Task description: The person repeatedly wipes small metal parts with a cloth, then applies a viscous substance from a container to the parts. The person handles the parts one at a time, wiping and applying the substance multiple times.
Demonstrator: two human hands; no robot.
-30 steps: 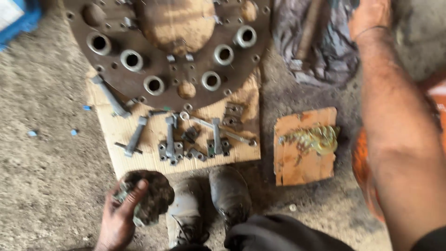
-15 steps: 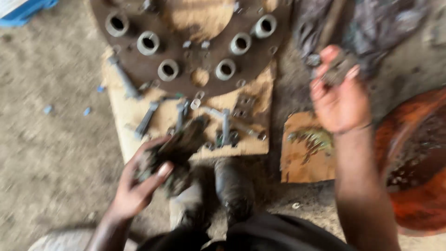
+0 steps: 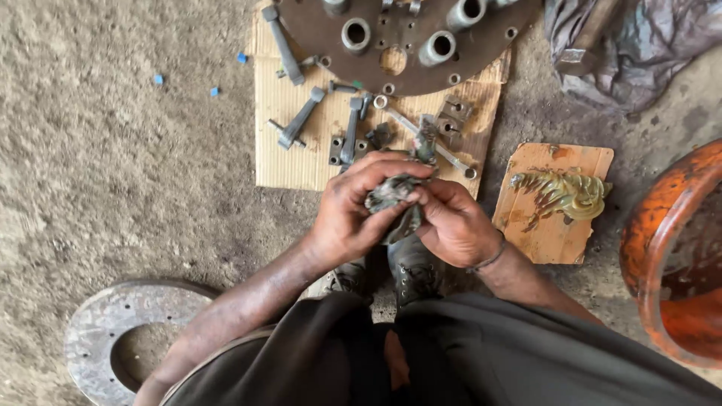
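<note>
At the middle of the frame both the left hand (image 3: 352, 214) and the right hand (image 3: 453, 223) are closed around a greasy rag (image 3: 392, 197) above the cardboard sheet (image 3: 301, 154), which looks soft, limp and slippery, best pinched by bunched folds.

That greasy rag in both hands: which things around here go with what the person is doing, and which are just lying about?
In hand or close to it:
- greasy rag, gripped by left hand and right hand
- small metal levers and bolts on the cardboard sheet
- round plate with sleeves

Lying about:
- grease blob on a small board
- orange basin
- metal ring
- crumpled plastic sheet
</note>
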